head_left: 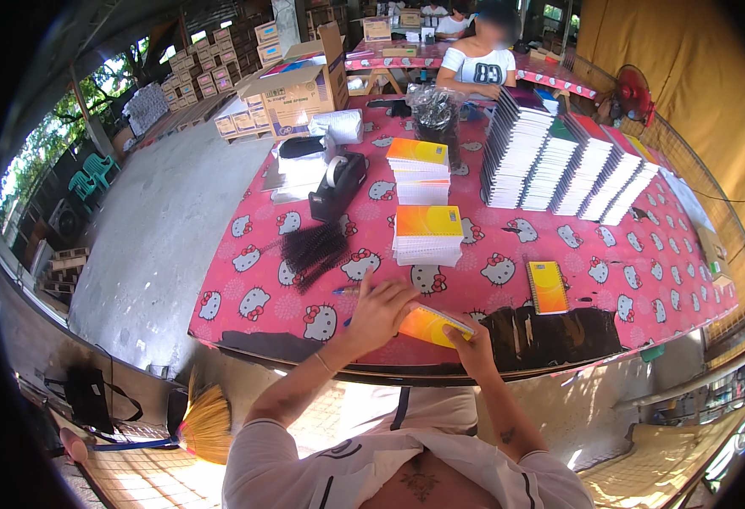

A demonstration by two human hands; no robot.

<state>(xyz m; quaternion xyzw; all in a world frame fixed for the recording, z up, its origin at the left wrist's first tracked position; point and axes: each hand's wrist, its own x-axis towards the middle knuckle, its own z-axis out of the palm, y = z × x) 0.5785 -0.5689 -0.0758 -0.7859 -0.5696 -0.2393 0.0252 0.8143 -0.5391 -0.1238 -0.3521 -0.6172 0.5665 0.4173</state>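
Near the front edge of the table, my right hand [472, 346] grips a small spiral notebook [427, 329] with a yellow and orange cover, thumb on top. My left hand [374, 312] closes around a hand tool with two blue handle ends [339, 291], which poke out on its left side. The tool's head is hidden by my fingers at the notebook's left end. Beyond my hands stands a stack of similar notebooks [428, 223], with another stack [419, 154] behind it. A single yellow notebook [547, 287] lies flat to the right.
Black plastic coils [311, 252] lie left of the stacks, beside a black tape dispenser [338, 187]. Tall notebook stacks [516, 153] line the back right. Across the table sits a person [478, 64]. The pink table cover [245, 293] is torn along the front edge.
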